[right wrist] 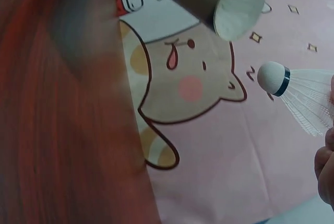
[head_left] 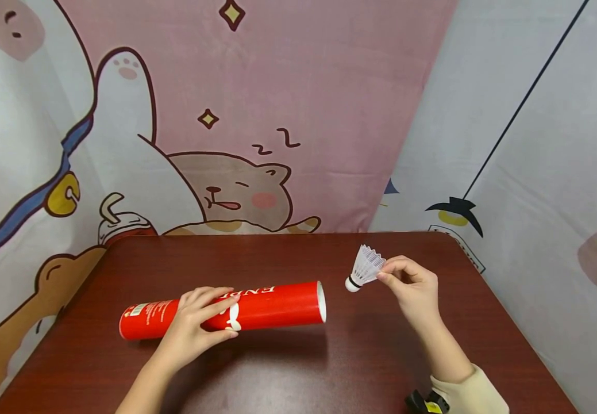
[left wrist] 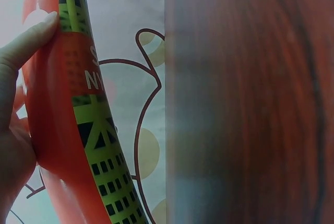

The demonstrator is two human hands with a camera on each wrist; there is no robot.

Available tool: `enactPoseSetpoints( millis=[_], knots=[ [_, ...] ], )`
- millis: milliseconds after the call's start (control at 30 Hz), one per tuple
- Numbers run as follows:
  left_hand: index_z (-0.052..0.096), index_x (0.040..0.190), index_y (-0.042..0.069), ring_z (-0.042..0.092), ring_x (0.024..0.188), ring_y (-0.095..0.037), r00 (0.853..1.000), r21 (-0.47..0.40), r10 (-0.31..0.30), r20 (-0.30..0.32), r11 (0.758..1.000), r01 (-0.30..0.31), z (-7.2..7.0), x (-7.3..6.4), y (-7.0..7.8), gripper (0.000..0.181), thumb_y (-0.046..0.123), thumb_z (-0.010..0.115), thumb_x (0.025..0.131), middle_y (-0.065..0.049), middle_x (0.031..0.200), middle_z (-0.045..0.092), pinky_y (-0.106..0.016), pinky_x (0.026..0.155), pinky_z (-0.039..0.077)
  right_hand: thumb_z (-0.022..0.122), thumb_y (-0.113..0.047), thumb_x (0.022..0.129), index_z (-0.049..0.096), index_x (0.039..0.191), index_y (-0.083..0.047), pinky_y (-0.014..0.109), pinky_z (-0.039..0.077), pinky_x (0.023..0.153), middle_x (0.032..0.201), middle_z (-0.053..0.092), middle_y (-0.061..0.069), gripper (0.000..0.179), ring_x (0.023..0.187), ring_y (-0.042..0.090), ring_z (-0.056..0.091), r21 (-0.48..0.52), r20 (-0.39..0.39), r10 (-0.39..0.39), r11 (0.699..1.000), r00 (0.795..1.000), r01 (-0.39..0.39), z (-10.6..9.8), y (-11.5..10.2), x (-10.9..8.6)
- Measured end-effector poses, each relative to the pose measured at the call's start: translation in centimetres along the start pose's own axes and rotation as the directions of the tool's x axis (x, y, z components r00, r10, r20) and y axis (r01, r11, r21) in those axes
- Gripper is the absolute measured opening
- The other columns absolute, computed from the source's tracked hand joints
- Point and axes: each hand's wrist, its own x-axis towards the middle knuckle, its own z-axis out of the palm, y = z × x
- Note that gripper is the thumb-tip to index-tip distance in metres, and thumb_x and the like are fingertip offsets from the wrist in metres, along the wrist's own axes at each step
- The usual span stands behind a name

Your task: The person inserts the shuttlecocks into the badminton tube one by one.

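Observation:
My left hand (head_left: 195, 322) grips a long red shuttlecock tube (head_left: 282, 307) round its middle, thumb below and fingers over the top. The tube lies nearly level, its right end raised above the table over a shadow. Its pale round end (right wrist: 241, 9) faces the right hand. Green and black print shows on the tube's other side in the left wrist view. With thumb and fingertips, my right hand (head_left: 414, 290) pinches a white shuttlecock (head_left: 366, 267) by the edge of its skirt. The cork points down and left, toward the tube, with a gap between them.
A dark red-brown wooden table (head_left: 381, 362) spreads under both hands. Behind it hangs a cartoon-printed cloth (head_left: 329, 115), meeting the table's far edge. A black and yellow strap (head_left: 430, 402) sits at the right wrist by a cream sleeve (head_left: 469, 391).

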Motion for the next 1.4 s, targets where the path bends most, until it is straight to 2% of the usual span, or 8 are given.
enactPoseSetpoints(
  millis=[267, 467, 733, 1033, 1233, 1400],
  knots=[
    [0.065, 0.127, 0.023, 0.049, 0.111, -0.019, 1.0, -0.003, -0.003, -0.001, 1.0, 0.003, 0.0, 0.1, 0.1, 0.071, 0.026, 0.09, 0.061, 0.001, 0.126, 0.059, -0.044, 0.09, 0.027, 0.068, 0.026, 0.068, 0.065, 0.075, 0.006, 0.02, 0.034, 0.056, 0.08, 0.063, 0.005, 0.023, 0.067, 0.012, 0.046, 0.154, 0.033, -0.102, 0.983, 0.994, 0.095, 1.7, -0.5, -1.0],
    [0.064, 0.128, 0.023, 0.048, 0.112, -0.018, 1.0, 0.003, -0.009, 0.01, 1.0, 0.009, -0.1, 0.1, 0.1, 0.068, 0.031, 0.088, 0.064, 0.003, 0.127, 0.058, -0.043, 0.091, 0.027, 0.069, 0.025, 0.067, 0.065, 0.075, 0.004, 0.021, 0.032, 0.055, 0.079, 0.062, 0.005, 0.023, 0.066, 0.012, 0.045, 0.173, 0.054, -0.115, 0.979, 0.992, 0.104, 2.6, -0.7, -1.6],
    [0.065, 0.127, 0.023, 0.049, 0.111, -0.018, 1.0, -0.002, -0.005, 0.002, 1.0, 0.005, -0.1, 0.0, 0.1, 0.068, 0.029, 0.088, 0.063, 0.002, 0.127, 0.059, -0.042, 0.09, 0.027, 0.07, 0.023, 0.068, 0.066, 0.077, 0.004, 0.022, 0.032, 0.052, 0.08, 0.062, 0.006, 0.022, 0.067, 0.012, 0.046, 0.213, 0.083, -0.116, 0.972, 0.99, 0.096, 3.7, -0.2, -2.4],
    [0.065, 0.126, 0.022, 0.049, 0.11, -0.019, 1.0, -0.01, -0.01, 0.001, 1.0, 0.01, 0.0, 0.0, 0.2, 0.068, 0.027, 0.089, 0.063, 0.002, 0.126, 0.059, -0.045, 0.09, 0.027, 0.07, 0.025, 0.067, 0.068, 0.077, 0.001, 0.022, 0.035, 0.052, 0.079, 0.062, 0.005, 0.026, 0.07, 0.01, 0.05, 0.146, 0.134, -0.045, 0.989, 0.99, 0.025, 4.3, -0.1, -3.3],
    [0.065, 0.126, 0.022, 0.05, 0.11, -0.02, 1.0, -0.007, -0.013, 0.007, 1.0, 0.013, 0.0, -0.1, 0.2, 0.067, 0.029, 0.089, 0.064, 0.001, 0.125, 0.06, -0.046, 0.09, 0.027, 0.071, 0.026, 0.066, 0.07, 0.079, 0.0, 0.02, 0.039, 0.053, 0.078, 0.063, 0.008, 0.03, 0.07, 0.01, 0.054, 0.111, 0.159, -0.031, 0.994, 0.987, 0.013, 4.1, 0.4, -3.8],
    [0.065, 0.127, 0.023, 0.049, 0.11, -0.019, 1.0, -0.011, -0.01, 0.002, 1.0, 0.01, -0.1, 0.0, 0.2, 0.067, 0.029, 0.088, 0.064, 0.002, 0.126, 0.059, -0.045, 0.09, 0.027, 0.07, 0.03, 0.062, 0.072, 0.078, -0.001, 0.021, 0.038, 0.051, 0.077, 0.065, 0.009, 0.035, 0.068, 0.01, 0.055, 0.048, 0.209, -0.026, 0.999, 0.978, 0.016, 4.1, 0.3, -3.9]
  ],
)
